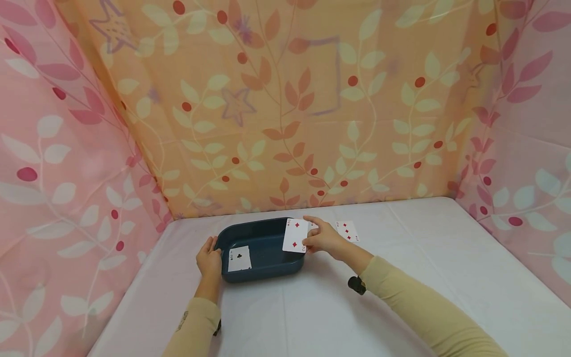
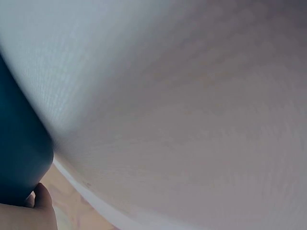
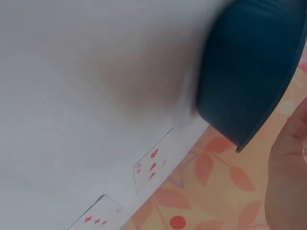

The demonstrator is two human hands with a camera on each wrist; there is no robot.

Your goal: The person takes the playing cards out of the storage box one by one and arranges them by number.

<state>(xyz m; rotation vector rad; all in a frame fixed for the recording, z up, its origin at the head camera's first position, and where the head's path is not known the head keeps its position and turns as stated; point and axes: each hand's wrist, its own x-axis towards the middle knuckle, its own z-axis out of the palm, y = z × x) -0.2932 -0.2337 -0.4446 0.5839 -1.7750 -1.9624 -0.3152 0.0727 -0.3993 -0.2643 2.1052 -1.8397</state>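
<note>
1. Head view: The left hand [image 1: 208,258] grips the left end of the blue tray [image 1: 263,275], which is on the white table [image 1: 392,307].
2. Head view: The right hand [image 1: 327,241] pinches the 2 of diamonds [image 1: 294,236] by its right edge, face visible, over the tray's right end. Contact between card and rim cannot be determined.
3. Head view: A club card [image 1: 240,263] lies in the tray's left part. A diamond card [image 1: 348,231] lies on the table beyond the right hand.
4. Left wrist view: The left hand's fingers touch the tray; most of that hand is cut off.
5. Right wrist view: A heart card [image 3: 152,163] and the diamond card lie near each other, apart from the tray.
</note>
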